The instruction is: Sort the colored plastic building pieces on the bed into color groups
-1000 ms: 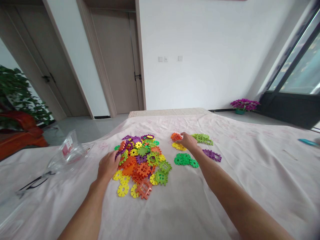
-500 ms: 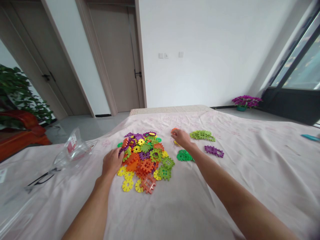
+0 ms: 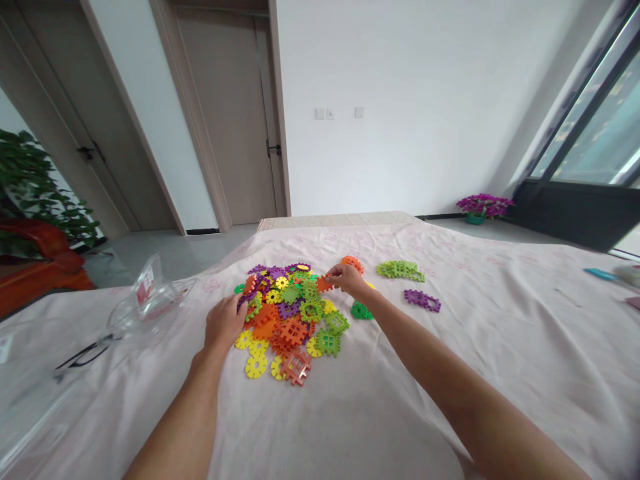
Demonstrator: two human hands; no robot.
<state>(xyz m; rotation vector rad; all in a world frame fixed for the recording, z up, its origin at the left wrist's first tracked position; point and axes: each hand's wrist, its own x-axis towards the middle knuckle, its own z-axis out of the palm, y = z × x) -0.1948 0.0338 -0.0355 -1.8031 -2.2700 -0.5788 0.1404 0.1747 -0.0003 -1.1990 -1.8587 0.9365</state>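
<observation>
Right fingers (image 3: 334, 273) pinch 1 orange piece (image 3: 323, 285) beside the pile (image 3: 293, 331)

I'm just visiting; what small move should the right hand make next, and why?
Probably carry the orange piece over to the small orange group: the right hand's fingertips are on it at the mixed pile's edge, and the light-green group and purple group each show one colour.

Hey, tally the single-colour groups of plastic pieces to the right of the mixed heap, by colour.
Orange group: 1
Light green group: 1
Purple group: 1
Dark green group, partly hidden: 1
Yellow group, mostly hidden: 1
Total: 5 groups
</observation>
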